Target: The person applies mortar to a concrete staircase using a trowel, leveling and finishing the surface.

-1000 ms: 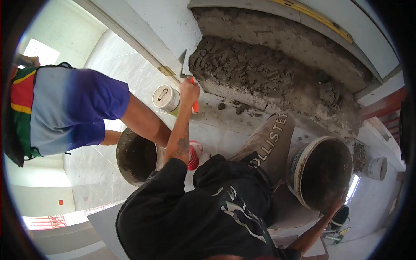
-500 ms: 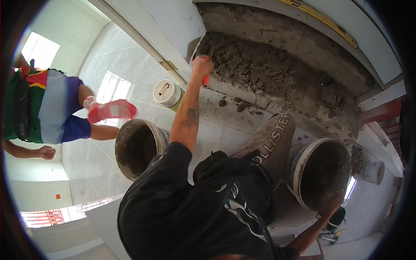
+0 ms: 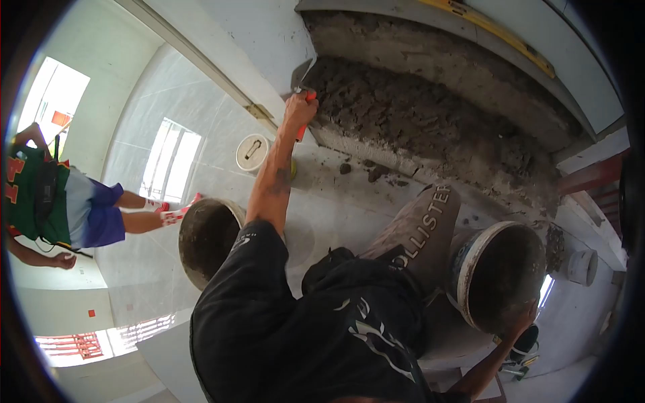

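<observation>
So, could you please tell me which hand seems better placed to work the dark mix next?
Probably the left hand: it grips the orange-handled trowel right beside the dark mix, while the right hand is at the bucket, farther from the mix.

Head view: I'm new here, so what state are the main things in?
Trowel: held by its orange handle
Left hand: closed around that handle
Right hand: at the right bucket's rim, grip unclear
Right bucket: open, inside dark
Left bucket: open, inside dark
Tub: lid on
Mortar: spread, rough, lumpy
</observation>
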{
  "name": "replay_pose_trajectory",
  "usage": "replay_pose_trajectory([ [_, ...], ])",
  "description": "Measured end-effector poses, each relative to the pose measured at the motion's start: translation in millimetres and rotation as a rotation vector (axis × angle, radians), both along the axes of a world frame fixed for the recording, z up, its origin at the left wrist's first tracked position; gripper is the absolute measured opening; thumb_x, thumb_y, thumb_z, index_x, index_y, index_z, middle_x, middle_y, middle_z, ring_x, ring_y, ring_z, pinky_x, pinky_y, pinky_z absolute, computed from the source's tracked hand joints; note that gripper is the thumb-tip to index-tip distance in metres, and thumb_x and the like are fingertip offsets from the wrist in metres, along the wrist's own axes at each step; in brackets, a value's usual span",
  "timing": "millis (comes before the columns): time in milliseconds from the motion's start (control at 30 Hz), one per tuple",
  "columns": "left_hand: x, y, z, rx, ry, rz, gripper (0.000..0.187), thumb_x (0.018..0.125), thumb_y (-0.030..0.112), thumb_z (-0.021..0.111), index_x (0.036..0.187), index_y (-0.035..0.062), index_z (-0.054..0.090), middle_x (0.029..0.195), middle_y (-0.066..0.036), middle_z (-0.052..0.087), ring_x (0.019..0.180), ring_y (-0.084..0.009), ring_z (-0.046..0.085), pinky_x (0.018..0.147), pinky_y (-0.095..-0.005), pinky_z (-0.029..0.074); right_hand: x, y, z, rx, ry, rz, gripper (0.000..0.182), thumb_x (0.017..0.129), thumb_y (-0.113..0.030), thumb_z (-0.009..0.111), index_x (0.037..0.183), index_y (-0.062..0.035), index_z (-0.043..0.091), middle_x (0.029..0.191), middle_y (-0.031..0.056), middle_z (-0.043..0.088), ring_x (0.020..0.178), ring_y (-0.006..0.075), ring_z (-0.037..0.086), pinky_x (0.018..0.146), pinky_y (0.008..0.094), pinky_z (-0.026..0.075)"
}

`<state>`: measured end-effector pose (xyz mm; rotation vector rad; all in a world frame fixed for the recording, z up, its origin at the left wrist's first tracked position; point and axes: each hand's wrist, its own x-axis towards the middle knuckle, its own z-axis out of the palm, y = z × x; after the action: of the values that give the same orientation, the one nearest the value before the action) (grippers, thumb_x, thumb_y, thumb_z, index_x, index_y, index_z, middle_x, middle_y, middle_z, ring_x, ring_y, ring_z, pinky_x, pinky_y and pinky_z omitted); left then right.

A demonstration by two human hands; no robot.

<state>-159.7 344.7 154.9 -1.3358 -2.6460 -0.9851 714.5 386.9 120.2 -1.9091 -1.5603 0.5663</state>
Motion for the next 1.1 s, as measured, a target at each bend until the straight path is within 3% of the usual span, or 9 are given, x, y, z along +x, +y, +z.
replay_pose_trajectory([
  [167, 1.2, 2.8, -24.6, -0.027, 0.068, -0.192, 0.023, 0.078, 0.018, 0.061, 0.096, 0.0039, 0.067, 0.085, -0.027, 0.064, 0.086, -0.0450, 0.062, 0.077, -0.0488, 0.051, 22.7, 3.7, -15.7, -0.013, -0.081, -0.054, 0.049, 0.102, -0.031, 0.043, 0.138, 0.0013, 0.045, 0.132, 0.0194, 0.056, 0.114, 0.0276, 0.056, 0.099, 0.0337, 0.040],
  [267, 56.2, -35.4, -1.9, -0.050, 0.045, -0.253, 0.022, 0.079, 0.017, 0.060, 0.094, 0.0013, 0.065, 0.081, -0.027, 0.063, 0.082, -0.0457, 0.061, 0.072, -0.0501, 0.050, 19.6, -4.5, -19.3, 0.090, -0.088, -0.014, 0.048, 0.102, -0.031, 0.043, 0.136, 0.0023, 0.046, 0.126, 0.0193, 0.060, 0.108, 0.0266, 0.058, 0.094, 0.0333, 0.043],
  [333, 67.7, -39.1, 13.1, 0.005, -0.121, -0.202, 0.020, 0.080, 0.015, 0.059, 0.091, -0.0008, 0.063, 0.077, -0.027, 0.063, 0.077, -0.0467, 0.061, 0.069, -0.0512, 0.048, 24.1, 4.2, -25.2, 0.033, -0.023, -0.058, 0.046, 0.102, -0.031, 0.043, 0.135, 0.0007, 0.048, 0.114, 0.0178, 0.063, 0.096, 0.0244, 0.058, 0.087, 0.0338, 0.044],
  [467, 61.5, -10.6, -13.7, 0.036, -0.004, -0.131, 0.022, 0.080, 0.014, 0.059, 0.095, -0.0014, 0.064, 0.078, -0.027, 0.063, 0.077, -0.0461, 0.061, 0.071, -0.0504, 0.049, 15.6, 1.0, -14.3, -0.105, 0.102, -0.144, 0.044, 0.102, -0.030, 0.042, 0.133, -0.0002, 0.051, 0.103, 0.0164, 0.065, 0.086, 0.0230, 0.057, 0.082, 0.0341, 0.045],
  [567, 86.1, -1.2, -11.8, 0.092, 0.082, -0.262, 0.024, 0.080, 0.015, 0.058, 0.097, -0.0018, 0.064, 0.078, -0.027, 0.063, 0.077, -0.0454, 0.062, 0.071, -0.0500, 0.050, 6.3, -1.9, -7.3, 0.009, -0.045, -0.075, 0.045, 0.102, -0.030, 0.041, 0.132, 0.0009, 0.051, 0.106, 0.0151, 0.065, 0.088, 0.0220, 0.056, 0.083, 0.0329, 0.045],
  [667, 94.2, 9.8, -1.3, 0.093, -0.064, -0.115, 0.018, 0.079, 0.013, 0.057, 0.089, -0.0008, 0.065, 0.078, -0.026, 0.064, 0.081, -0.0453, 0.063, 0.071, -0.0487, 0.051, 6.3, -2.8, -13.4, 0.145, -0.007, 0.002, 0.045, 0.102, -0.030, 0.041, 0.133, 0.0019, 0.050, 0.110, 0.0157, 0.064, 0.091, 0.0226, 0.056, 0.085, 0.0330, 0.044],
  [767, 94.3, 27.6, -15.6, 0.078, -0.026, -0.065, 0.019, 0.079, 0.012, 0.057, 0.091, -0.0002, 0.067, 0.081, -0.026, 0.065, 0.083, -0.0452, 0.063, 0.072, -0.0480, 0.052, -33.6, -15.1, 21.1, 0.093, 0.044, -0.026, 0.046, 0.102, -0.029, 0.040, 0.135, 0.0015, 0.048, 0.119, 0.0172, 0.061, 0.098, 0.0242, 0.057, 0.089, 0.0341, 0.043],
  [900, 143.0, 31.5, -8.7, 0.167, -0.073, -0.219, 0.022, 0.078, 0.011, 0.057, 0.092, -0.0036, 0.066, 0.079, -0.029, 0.063, 0.080, -0.0459, 0.063, 0.071, -0.0486, 0.051, -21.3, -13.8, 13.4, 0.019, 0.036, -0.051, 0.046, 0.102, -0.028, 0.040, 0.136, 0.0017, 0.046, 0.127, 0.0187, 0.059, 0.108, 0.0272, 0.057, 0.095, 0.0347, 0.041],
  [1100, 109.4, 41.3, -5.5, 0.180, -0.045, 0.073, 0.023, 0.078, 0.014, 0.056, 0.091, -0.0028, 0.067, 0.082, -0.027, 0.065, 0.083, -0.0448, 0.063, 0.076, -0.0480, 0.051, -37.2, -16.7, 27.1, 0.080, 0.095, -0.004, 0.045, 0.102, -0.025, 0.038, 0.136, 0.0037, 0.045, 0.130, 0.0219, 0.056, 0.118, 0.0307, 0.053, 0.100, 0.0342, 0.038],
])
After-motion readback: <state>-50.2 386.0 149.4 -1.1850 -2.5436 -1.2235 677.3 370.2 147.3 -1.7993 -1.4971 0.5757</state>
